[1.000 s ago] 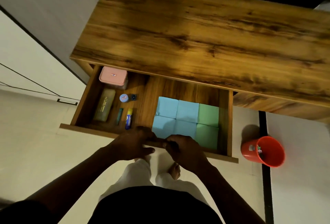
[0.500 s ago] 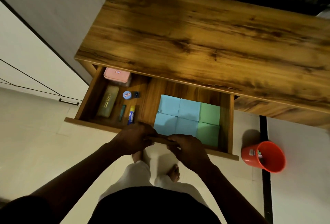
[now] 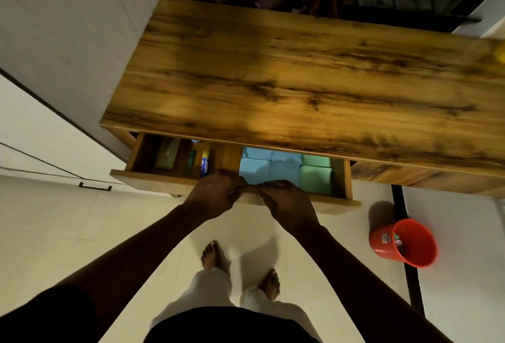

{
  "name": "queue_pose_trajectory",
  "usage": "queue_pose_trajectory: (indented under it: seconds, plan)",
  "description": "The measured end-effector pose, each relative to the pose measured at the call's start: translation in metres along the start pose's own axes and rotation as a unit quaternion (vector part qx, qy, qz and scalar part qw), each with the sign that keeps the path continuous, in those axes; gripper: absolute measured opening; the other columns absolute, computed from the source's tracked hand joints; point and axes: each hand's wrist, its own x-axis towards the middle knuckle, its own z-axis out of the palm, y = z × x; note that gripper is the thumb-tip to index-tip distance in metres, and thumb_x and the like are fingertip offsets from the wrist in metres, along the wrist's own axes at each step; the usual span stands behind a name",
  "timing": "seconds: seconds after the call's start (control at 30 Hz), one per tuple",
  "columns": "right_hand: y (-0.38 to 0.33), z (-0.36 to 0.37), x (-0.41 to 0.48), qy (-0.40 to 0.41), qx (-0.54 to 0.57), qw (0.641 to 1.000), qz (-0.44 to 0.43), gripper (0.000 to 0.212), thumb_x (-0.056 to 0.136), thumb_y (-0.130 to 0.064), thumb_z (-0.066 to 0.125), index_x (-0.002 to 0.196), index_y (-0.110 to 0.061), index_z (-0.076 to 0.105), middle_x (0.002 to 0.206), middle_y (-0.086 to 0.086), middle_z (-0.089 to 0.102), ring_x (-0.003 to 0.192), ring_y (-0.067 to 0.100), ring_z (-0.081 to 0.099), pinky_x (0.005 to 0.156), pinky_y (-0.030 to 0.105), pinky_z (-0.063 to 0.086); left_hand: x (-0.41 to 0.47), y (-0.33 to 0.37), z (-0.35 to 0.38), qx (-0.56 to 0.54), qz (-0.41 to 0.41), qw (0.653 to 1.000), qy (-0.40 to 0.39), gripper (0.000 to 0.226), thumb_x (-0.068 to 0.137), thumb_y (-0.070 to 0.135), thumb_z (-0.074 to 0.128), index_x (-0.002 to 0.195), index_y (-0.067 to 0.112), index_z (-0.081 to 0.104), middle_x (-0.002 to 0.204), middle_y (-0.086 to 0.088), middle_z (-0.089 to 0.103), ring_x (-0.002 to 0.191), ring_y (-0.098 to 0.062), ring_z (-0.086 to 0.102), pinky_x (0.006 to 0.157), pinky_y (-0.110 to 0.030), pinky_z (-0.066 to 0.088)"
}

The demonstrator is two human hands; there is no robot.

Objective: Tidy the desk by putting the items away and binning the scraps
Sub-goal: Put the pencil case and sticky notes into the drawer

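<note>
Left hand (image 3: 216, 195) and right hand (image 3: 287, 203) grip the front rail of the drawer (image 3: 153, 181), fingers curled over it — blue pads (image 3: 262, 167) and green pads (image 3: 315, 178) lie inside, just beyond the right hand.

The drawer (image 3: 153, 180) sits much further in under the desk (image 3: 300, 83) than before, hiding its rear contents.
</note>
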Motion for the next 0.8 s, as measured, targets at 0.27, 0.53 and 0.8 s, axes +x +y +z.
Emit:
queue_pose_trajectory:
  seconds: [0.27,0.53,0.8]
  plan:
    - [0.019,-0.009,0.050,0.063,-0.084,0.994,0.009,0.059,0.091,-0.020,0.066,0.148,-0.017,0.051,0.158,0.006,0.041,0.144,0.030,0.038,0.118,0.044,0.035,0.058,-0.005,-0.015,0.136,0.030,0.987,0.084,0.080,0.089,0.021,0.069,0.158,0.017,0.029,0.164,-0.009,0.028,0.152,-0.033,0.025,0.119,-0.053,0.032]
    - [0.034,-0.019,0.080,0.086,-0.105,0.989,0.058,0.048,0.089,-0.020,0.067,0.136,-0.023,0.058,0.135,0.001,0.056,0.123,0.029,0.053,0.100,0.044,0.046,0.090,-0.012,-0.018,0.186,0.002,0.982,0.037,0.070,0.085,0.024,0.075,0.150,0.020,0.048,0.157,-0.005,0.043,0.145,-0.032,0.040,0.110,-0.051,0.045]
    - [0.021,-0.020,0.083,0.090,-0.126,0.984,0.090,0.036,0.095,-0.022,0.054,0.131,-0.023,0.060,0.124,0.002,0.058,0.115,0.028,0.054,0.096,0.042,0.046,0.090,-0.004,-0.021,0.200,0.002,0.979,0.037,0.064,0.078,0.018,0.079,0.139,0.014,0.060,0.150,-0.010,0.053,0.137,-0.034,0.052,0.091,-0.048,0.058]
